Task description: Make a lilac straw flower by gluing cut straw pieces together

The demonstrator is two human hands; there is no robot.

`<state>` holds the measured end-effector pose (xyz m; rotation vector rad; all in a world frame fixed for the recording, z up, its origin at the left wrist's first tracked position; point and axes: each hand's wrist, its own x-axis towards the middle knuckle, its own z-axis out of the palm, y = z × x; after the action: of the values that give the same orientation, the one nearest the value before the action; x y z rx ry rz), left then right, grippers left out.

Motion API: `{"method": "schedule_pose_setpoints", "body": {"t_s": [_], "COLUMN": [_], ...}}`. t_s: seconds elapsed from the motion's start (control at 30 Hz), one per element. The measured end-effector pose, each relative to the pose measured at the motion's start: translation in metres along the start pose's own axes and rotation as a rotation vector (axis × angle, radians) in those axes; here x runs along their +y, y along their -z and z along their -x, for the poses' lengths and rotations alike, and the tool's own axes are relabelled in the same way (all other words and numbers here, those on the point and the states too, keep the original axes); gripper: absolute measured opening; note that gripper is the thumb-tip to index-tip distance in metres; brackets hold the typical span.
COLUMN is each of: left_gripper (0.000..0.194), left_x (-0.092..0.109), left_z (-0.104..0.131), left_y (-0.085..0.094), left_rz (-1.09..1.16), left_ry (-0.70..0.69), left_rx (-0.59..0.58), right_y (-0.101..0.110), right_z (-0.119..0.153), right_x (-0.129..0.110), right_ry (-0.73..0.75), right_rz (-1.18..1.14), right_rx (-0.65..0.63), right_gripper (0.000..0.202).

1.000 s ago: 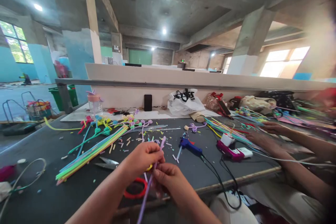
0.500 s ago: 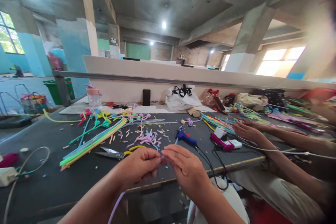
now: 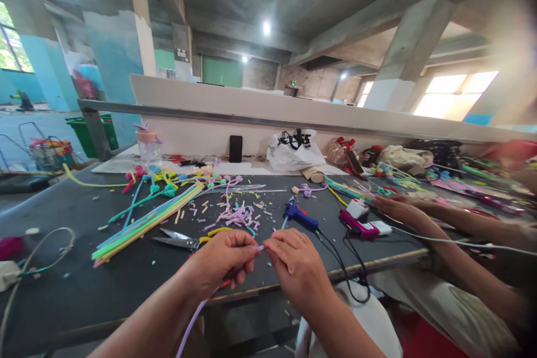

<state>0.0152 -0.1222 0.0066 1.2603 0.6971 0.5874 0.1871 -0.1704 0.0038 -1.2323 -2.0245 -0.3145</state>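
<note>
A thin purple strip (image 3: pixel 192 326) hangs below my left hand (image 3: pixel 229 260), whose fingers are pinched on it. Its short pale end shows between the fingertips of both hands. My right hand (image 3: pixel 296 265) is closed around that end from the other side, its fingers pressed together. Just behind my left hand, scissors (image 3: pixel 180 239) with yellow handles lie on the dark table (image 3: pixel 138 285). Small cut purple pieces (image 3: pixel 240 215) are scattered beyond the hands. A blue glue gun (image 3: pixel 302 217) lies beyond my right hand.
Colored strips (image 3: pixel 146 225) lie in a bundle at the left. A phone (image 3: pixel 235 149) and a white bag (image 3: pixel 296 151) stand at the back. Another person's hands (image 3: pixel 398 210) work at the right, near a magenta glue gun (image 3: pixel 356 225) and cables.
The fingertips of my two hands have moved slightly apart, and more of the pale purple end shows between them. A red-orange bit now shows under my left hand. The view has tilted slightly.
</note>
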Motion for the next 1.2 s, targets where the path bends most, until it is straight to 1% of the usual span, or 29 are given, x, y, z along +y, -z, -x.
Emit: {"method": "schedule_pose_setpoints", "body": {"t_s": [0.1, 0.17, 0.23, 0.3, 0.33, 0.4, 0.53, 0.6, 0.7, 0.77, 0.87, 1.03, 1.2], "left_gripper": [0.027, 0.028, 0.026, 0.024, 0.023, 0.025, 0.028, 0.028, 0.029, 0.030, 0.029, 0.025, 0.025], "left_x": [0.000, 0.000, 0.002, 0.003, 0.004, 0.003, -0.005, -0.010, -0.016, -0.019, -0.022, -0.027, -0.028], "left_z": [0.000, 0.001, 0.003, 0.005, 0.005, 0.004, -0.002, -0.005, -0.010, -0.012, -0.013, -0.012, -0.012], "left_y": [0.001, 0.002, 0.002, 0.002, 0.001, -0.001, -0.006, -0.009, -0.013, -0.015, -0.016, -0.018, -0.016], "left_rz": [0.005, 0.021, 0.048, 0.076, 0.089, 0.101, 0.101, 0.119, 0.171, 0.209, 0.259, 0.331, 0.397], "left_ry": [0.008, -0.010, -0.027, -0.028, -0.024, -0.014, -0.001, -0.002, -0.038, -0.048, -0.026, 0.002, 0.030], "left_rx": [0.009, 0.005, 0.002, 0.007, 0.017, 0.042, 0.087, 0.114, 0.147, 0.150, 0.120, 0.074, 0.014], "right_y": [-0.007, -0.011, -0.013, -0.014, -0.015, -0.016, -0.022, -0.025, -0.030, -0.032, -0.035, -0.041, -0.041], "right_z": [0.001, 0.001, 0.000, -0.002, -0.003, -0.004, -0.002, 0.000, 0.002, 0.003, 0.004, 0.009, 0.009], "right_x": [-0.002, -0.004, -0.006, -0.007, -0.008, -0.009, -0.009, -0.008, -0.010, -0.012, -0.015, -0.021, -0.024], "right_ry": [-0.128, -0.289, -0.488, -0.678, -0.751, -0.850, -0.955, -1.008, -1.073, -1.083, -1.093, -1.181, -1.199], "right_rz": [-0.165, -0.305, -0.465, -0.662, -0.764, -0.956, -1.238, -1.324, -1.438, -1.516, -1.606, -1.649, -1.665], "right_rx": [0.006, 0.025, 0.041, 0.026, 0.012, -0.006, 0.030, 0.059, 0.139, 0.195, 0.234, 0.228, 0.158], "right_gripper": [0.018, 0.015, 0.011, 0.009, 0.010, 0.014, 0.017, 0.017, 0.017, 0.017, 0.018, 0.021, 0.022]}}
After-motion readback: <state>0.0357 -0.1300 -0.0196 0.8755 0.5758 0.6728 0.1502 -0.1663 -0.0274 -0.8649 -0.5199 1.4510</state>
